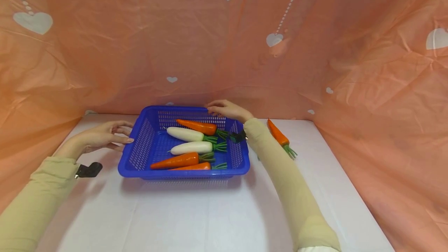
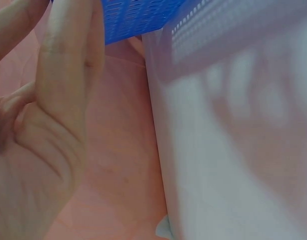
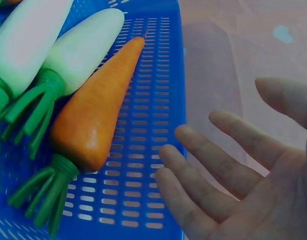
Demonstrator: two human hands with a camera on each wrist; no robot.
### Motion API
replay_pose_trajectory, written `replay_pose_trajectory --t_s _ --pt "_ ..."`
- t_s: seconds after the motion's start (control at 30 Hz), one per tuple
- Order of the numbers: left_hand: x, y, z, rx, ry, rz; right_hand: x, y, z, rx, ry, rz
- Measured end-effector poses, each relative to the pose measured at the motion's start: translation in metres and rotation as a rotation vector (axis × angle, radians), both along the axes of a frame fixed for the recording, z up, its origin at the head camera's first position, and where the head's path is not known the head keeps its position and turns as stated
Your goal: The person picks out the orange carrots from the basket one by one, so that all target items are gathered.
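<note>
A blue perforated plastic basket (image 1: pixel 182 174) stands on the white table. In it lie two white radishes (image 1: pixel 187 134) with green stems and several carrots, among them a far carrot (image 1: pixel 201 127) and a near carrot (image 1: pixel 182 161). My left hand (image 1: pixel 103 136) is at the basket's left rim, thumb and fingers loosely extended; whether they touch it is unclear. Over the far rim, towards its right end, is my right hand (image 1: pixel 227 110). In the right wrist view this hand (image 3: pixel 233 175) has its fingers spread beside the basket wall, holding nothing.
Another carrot (image 1: pixel 279 133) lies on the white tabletop (image 1: pixel 175 217) right of the basket, partly behind the right sleeve (image 1: pixel 280 174). A peach curtain (image 1: pixel 196 49) with white hearts hangs behind the table and along both sides.
</note>
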State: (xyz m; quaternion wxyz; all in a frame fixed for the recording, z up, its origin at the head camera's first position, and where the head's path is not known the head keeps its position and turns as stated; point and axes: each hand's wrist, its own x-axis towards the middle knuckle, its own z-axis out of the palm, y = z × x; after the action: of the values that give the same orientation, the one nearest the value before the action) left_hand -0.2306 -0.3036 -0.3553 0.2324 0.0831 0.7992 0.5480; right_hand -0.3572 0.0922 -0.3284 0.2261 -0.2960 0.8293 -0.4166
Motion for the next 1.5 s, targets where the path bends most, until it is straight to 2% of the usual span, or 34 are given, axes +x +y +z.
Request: replay_pose_trajectory --t_s 0.27,0.5,1.03,1.3,1.5 --pt "0.0 -0.001 -0.002 0.009 0.006 -0.002 -0.003 -0.015 -0.008 0.125 -0.017 0.039" --pt "-0.001 -0.001 -0.003 0.001 0.018 -0.005 -0.006 -0.021 -0.018 0.172 0.008 0.036" --pt "0.0 0.0 -0.001 -0.023 0.013 -0.001 0.003 -0.03 -0.018 0.301 0.061 0.022" --pt "0.0 0.0 -0.001 -0.035 0.017 -0.005 0.004 -0.03 -0.02 0.356 0.03 0.0" --pt "0.002 0.0 0.0 -0.036 0.02 -0.008 0.005 -0.029 -0.021 0.349 -0.029 -0.008"
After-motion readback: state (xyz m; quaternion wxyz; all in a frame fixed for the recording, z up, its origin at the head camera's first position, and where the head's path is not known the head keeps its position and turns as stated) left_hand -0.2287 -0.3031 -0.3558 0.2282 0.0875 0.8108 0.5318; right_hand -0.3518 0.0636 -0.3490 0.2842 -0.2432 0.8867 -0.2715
